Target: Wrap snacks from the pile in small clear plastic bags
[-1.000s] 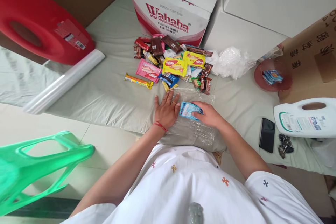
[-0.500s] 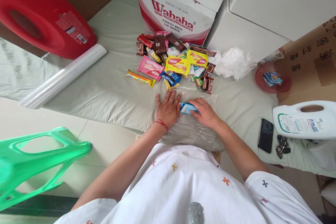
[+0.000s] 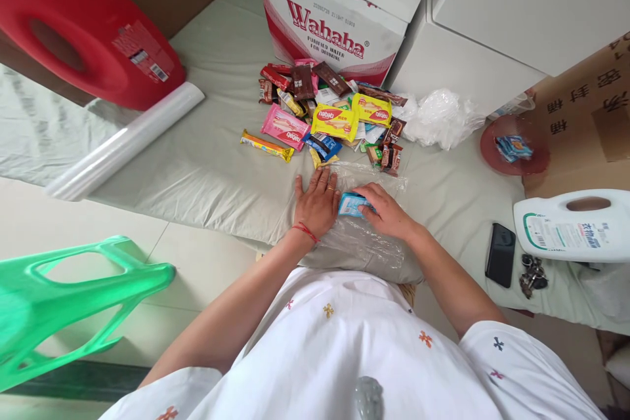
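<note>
My left hand (image 3: 317, 202) lies flat, palm down, on the left part of a sheet of clear plastic film (image 3: 371, 243). Its fingers are stretched out, with a red cord at the wrist. My right hand (image 3: 386, 210) is closed on a small light-blue snack packet (image 3: 350, 205), which rests on the film just right of my left fingers. Part of the packet is hidden under the right fingers. Beyond both hands lies a heap of wrapped snacks, among them a yellow wafer packet (image 3: 335, 121), a pink wafer packet (image 3: 285, 126) and a thin yellow bar (image 3: 267, 146).
On the left are a plastic film roll (image 3: 128, 138), a red jug (image 3: 98, 33) and a green stool (image 3: 83, 302). A Wahaha carton (image 3: 329, 26) stands behind the snacks. Crumpled plastic (image 3: 440, 119), a red dish (image 3: 492, 157), a phone (image 3: 501, 254), keys (image 3: 532, 275) and a white jug (image 3: 575, 226) are to the right.
The blue packet in my right hand has tilted slightly, so more of its printed face shows. My left hand stays flat in about the same place. The whole view has shifted a little.
</note>
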`<state>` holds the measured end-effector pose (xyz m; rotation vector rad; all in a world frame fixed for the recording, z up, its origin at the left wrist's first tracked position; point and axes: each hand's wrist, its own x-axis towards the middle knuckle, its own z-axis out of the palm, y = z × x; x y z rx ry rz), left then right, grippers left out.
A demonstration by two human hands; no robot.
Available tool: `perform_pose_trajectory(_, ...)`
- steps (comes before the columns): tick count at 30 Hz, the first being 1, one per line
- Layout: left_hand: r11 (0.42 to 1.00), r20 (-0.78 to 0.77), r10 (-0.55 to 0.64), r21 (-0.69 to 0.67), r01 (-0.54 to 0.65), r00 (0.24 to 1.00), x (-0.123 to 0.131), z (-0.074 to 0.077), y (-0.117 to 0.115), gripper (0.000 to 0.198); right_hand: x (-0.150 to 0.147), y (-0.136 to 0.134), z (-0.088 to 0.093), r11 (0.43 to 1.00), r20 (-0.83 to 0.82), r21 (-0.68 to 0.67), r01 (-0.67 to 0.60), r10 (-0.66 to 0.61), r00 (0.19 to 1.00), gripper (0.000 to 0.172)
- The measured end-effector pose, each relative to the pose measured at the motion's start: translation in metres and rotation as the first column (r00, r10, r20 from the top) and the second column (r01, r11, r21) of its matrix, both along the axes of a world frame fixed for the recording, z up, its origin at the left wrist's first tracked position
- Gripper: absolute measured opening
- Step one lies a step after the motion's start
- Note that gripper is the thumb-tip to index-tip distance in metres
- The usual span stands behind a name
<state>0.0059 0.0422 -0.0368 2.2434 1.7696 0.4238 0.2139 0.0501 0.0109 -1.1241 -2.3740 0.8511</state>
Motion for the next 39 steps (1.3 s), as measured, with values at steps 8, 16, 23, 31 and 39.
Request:
perform_pose_trajectory(8,0.998,0.038,0.059,0.024,-0.06,0.998,-0.002,-0.001,0.0,0.056,0.0,0.014,-0.012,0.998,0.218,0.038,0.048,-0.055,0.974,0.039)
perform_pose_trajectory(16,0.997,0.06,0.067,0.02,-0.069,0.996,-0.003,0.002,-0.001,0.055,0.003,0.039,-0.009,0.928,0.164,0.306,0.213,-0.272,0.948,0.043)
perform_pose_trajectory(23,0.996,0.089,0.085,0.019,-0.087,0.992,-0.003,0.004,0.0,0.054,-0.006,0.084,-0.025,0.958,0.299,0.26,0.123,-0.201,0.933,0.013)
perform_pose_trajectory(31,0.972,0.288,0.179,0.099,-0.215,0.941,-0.013,-0.009,0.001,0.063,0.004,0.047,-0.001,0.973,0.094,0.225,-0.044,0.024,0.995,0.029)
perform_pose_trajectory(39,0.983,0.32,0.166,0.015,-0.181,0.933,-0.021,-0.008,0.0,0.081,0.007,0.007,-0.014,0.971,0.224,0.165,-0.175,0.136,0.965,0.036)
